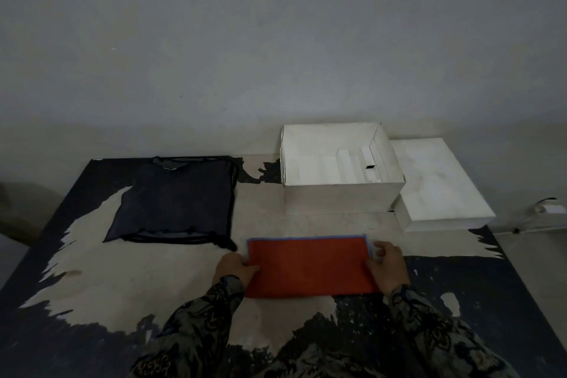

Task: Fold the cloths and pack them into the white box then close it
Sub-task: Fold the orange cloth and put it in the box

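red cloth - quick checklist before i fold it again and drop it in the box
1. Both ends gripped: left hand and right hand each hold a short end of the red cloth: ok.
2. Cloth flat and squared on the table: ok, edges look even.
3. Cloth small enough for the box: cannot tell; it looks about as wide as the box.
4. White box open: ok.
5. Box interior free: not ok, white inserts sit inside on the right.
6. Lid out of the way: ok, lying to the right of the box.
7. Dark garment apart from the red cloth: ok.
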